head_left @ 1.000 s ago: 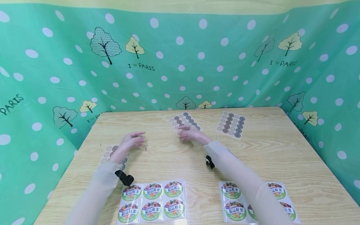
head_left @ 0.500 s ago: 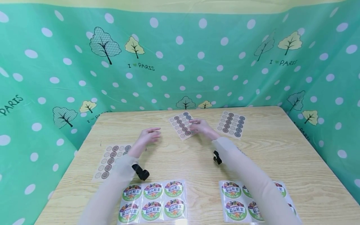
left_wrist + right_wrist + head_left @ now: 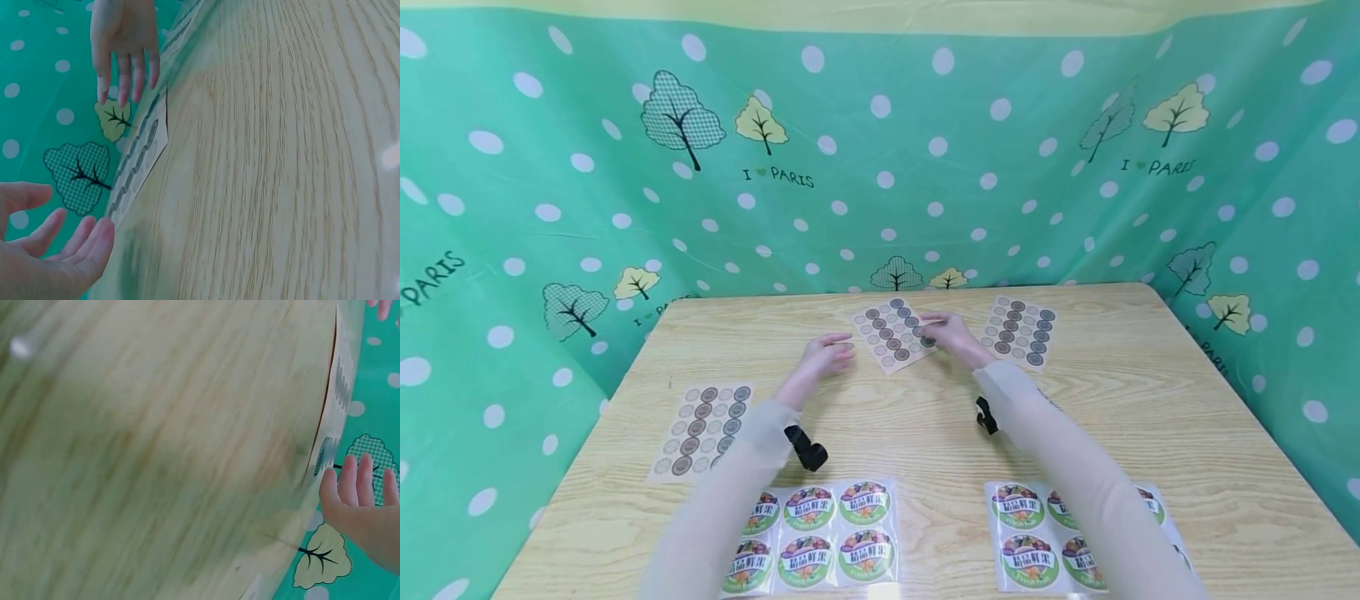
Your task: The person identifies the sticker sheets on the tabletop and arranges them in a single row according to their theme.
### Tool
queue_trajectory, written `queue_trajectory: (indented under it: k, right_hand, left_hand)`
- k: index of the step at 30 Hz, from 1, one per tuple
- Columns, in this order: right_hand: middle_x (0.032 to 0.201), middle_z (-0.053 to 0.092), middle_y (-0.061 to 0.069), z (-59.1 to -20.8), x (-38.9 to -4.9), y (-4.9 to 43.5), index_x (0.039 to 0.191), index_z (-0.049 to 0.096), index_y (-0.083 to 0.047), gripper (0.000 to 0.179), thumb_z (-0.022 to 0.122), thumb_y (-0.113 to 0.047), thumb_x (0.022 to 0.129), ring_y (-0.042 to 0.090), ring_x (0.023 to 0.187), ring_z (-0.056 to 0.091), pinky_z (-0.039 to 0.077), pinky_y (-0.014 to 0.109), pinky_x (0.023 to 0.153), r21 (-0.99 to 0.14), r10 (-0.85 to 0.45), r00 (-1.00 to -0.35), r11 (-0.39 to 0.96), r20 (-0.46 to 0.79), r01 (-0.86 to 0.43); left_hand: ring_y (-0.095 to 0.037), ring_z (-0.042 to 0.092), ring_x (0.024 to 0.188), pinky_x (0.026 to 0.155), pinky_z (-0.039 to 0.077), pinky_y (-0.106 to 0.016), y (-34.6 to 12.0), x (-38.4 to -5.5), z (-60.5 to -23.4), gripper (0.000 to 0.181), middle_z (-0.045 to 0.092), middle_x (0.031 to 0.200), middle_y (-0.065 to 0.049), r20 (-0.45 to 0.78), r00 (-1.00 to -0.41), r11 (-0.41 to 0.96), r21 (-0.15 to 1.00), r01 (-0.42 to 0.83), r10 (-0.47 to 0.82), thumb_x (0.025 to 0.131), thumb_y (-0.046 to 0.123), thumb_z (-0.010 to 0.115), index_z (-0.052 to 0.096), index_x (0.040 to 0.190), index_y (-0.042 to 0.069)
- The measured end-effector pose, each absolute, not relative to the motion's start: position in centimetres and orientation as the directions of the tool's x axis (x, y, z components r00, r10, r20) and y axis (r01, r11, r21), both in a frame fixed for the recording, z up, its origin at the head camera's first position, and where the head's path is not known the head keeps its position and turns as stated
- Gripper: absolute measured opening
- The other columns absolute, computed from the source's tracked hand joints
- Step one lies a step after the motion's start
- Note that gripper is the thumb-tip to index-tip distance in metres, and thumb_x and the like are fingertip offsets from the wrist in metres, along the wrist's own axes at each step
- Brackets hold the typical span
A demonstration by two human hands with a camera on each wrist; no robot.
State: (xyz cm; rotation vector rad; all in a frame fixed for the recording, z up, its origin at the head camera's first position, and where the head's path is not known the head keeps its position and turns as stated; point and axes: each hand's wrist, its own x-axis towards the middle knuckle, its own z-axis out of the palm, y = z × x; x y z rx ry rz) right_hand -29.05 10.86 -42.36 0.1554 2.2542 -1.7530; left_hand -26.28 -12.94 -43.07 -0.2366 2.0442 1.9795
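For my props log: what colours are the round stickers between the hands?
Pale beige, brown and dark grey stickers, clearest in head view.

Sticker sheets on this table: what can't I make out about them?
Head view:
Right fruit sheet: partly hidden by the right sleeve.
Left fruit sheet: left part behind the left sleeve.
Left round-sticker sheet: lower right corner, same sleeve.
Middle round-sticker sheet: right edge partly behind the right hand; print too small to read.
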Motion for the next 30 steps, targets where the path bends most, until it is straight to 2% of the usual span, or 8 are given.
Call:
queue_trajectory:
  k: [2,5,8,12,14,20,22,30]
  right_hand:
    - [0.113,0.054,0.014,-42.5,-29.2,10.9,0.125,0.047,-0.006,0.042,0.056,-0.010,0.084,0.023,0.088,0.049,0.043,0.034,0.081,-0.931,-0.067,-0.958,0.264,-0.277,0.251]
    - [0.116,0.053,0.016,-42.8,-29.5,10.9,0.125,0.046,-0.005,0.042,0.055,-0.009,0.084,0.025,0.098,0.051,0.042,0.033,0.089,-0.934,-0.052,-0.964,0.268,-0.259,0.237]
    - [0.120,0.051,0.018,-43.1,-29.8,10.9,0.126,0.045,-0.004,0.043,0.054,-0.008,0.085,0.028,0.108,0.050,0.040,0.035,0.095,-0.938,-0.046,-0.969,0.265,-0.245,0.224]
    - [0.124,0.047,0.018,-43.5,-30.1,10.8,0.127,0.043,-0.003,0.045,0.054,-0.006,0.084,0.029,0.111,0.048,0.039,0.035,0.097,-0.942,-0.040,-0.971,0.254,-0.236,0.218]
    - [0.126,0.046,0.018,-43.7,-30.2,10.8,0.128,0.042,-0.003,0.046,0.054,-0.005,0.084,0.029,0.112,0.047,0.039,0.034,0.097,-0.942,-0.036,-0.972,0.256,-0.234,0.217]
    - [0.130,0.041,0.020,-43.8,-30.1,10.8,0.131,0.038,-0.003,0.049,0.053,-0.005,0.085,0.031,0.116,0.043,0.038,0.035,0.098,-0.940,-0.051,-0.973,0.273,-0.226,0.204]
    - [0.131,0.040,0.021,-43.8,-30.1,10.8,0.132,0.037,-0.003,0.051,0.053,-0.003,0.084,0.031,0.118,0.041,0.037,0.036,0.098,-0.940,-0.062,-0.972,0.277,-0.225,0.199]
    - [0.135,0.034,0.021,-44.0,-29.7,10.8,0.134,0.033,-0.002,0.057,0.055,-0.003,0.082,0.031,0.123,0.033,0.032,0.038,0.102,-0.918,-0.134,-0.964,0.358,-0.230,0.170]
  left_hand:
    - [-0.029,0.055,0.103,0.086,0.048,-0.035,-13.0,-27.3,-44.7,0.039,0.052,0.119,-0.020,-0.293,-0.950,-0.001,0.955,-0.295,0.105,0.084,0.005,0.055,0.050,0.123,0.002]
    - [-0.025,0.060,0.093,0.077,0.052,-0.033,-13.7,-30.6,-49.2,0.036,0.057,0.111,-0.018,-0.254,-0.956,-0.075,0.961,-0.267,0.145,0.081,0.006,0.060,0.056,0.117,0.006]
    - [-0.025,0.059,0.096,0.080,0.051,-0.033,-13.6,-33.7,-52.8,0.034,0.056,0.113,-0.017,-0.274,-0.953,-0.099,0.953,-0.287,0.129,0.084,0.006,0.056,0.055,0.118,0.007]
    - [-0.025,0.055,0.103,0.086,0.048,-0.033,-13.1,-35.5,-55.1,0.037,0.052,0.118,-0.017,-0.307,-0.948,-0.125,0.941,-0.316,0.085,0.086,0.003,0.052,0.051,0.122,0.006]
    - [-0.021,0.057,0.097,0.080,0.050,-0.030,-13.4,-36.5,-56.7,0.038,0.055,0.111,-0.012,-0.287,-0.953,-0.165,0.940,-0.299,0.092,0.081,0.004,0.058,0.055,0.118,0.009]
    - [-0.020,0.054,0.098,0.081,0.049,-0.028,-13.3,-36.8,-57.5,0.042,0.050,0.115,-0.014,-0.277,-0.955,-0.231,0.927,-0.295,0.106,0.079,0.001,0.057,0.053,0.120,0.007]
    - [-0.022,0.051,0.105,0.086,0.047,-0.030,-12.9,-35.9,-56.4,0.042,0.046,0.122,-0.017,-0.294,-0.950,-0.248,0.917,-0.312,0.110,0.083,0.000,0.053,0.050,0.124,0.006]
    - [-0.024,0.051,0.107,0.086,0.047,-0.032,-11.7,-35.0,-54.6,0.040,0.044,0.127,-0.016,-0.357,-0.933,-0.203,0.911,-0.360,0.054,0.088,0.002,0.045,0.045,0.128,0.006]
